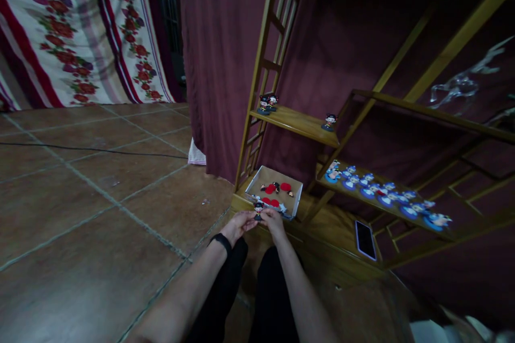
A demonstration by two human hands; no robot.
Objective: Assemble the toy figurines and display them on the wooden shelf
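Note:
My left hand [240, 223] and my right hand [273, 221] meet in front of me, and together they pinch a small black-haired figurine [258, 209]. Both hands have their fingers closed on it. A black band sits on my left wrist. Just beyond the hands lies an open cardboard box [296, 204] holding red round bases and small figurine parts.
A wooden shelf unit [300, 124] stands ahead with three figurines on its upper board. A lower board carries a row of several blue-based figurines [384, 195]. A phone [365, 239] lies on the bottom board. Maroon curtain behind, tiled floor and a cable to the left.

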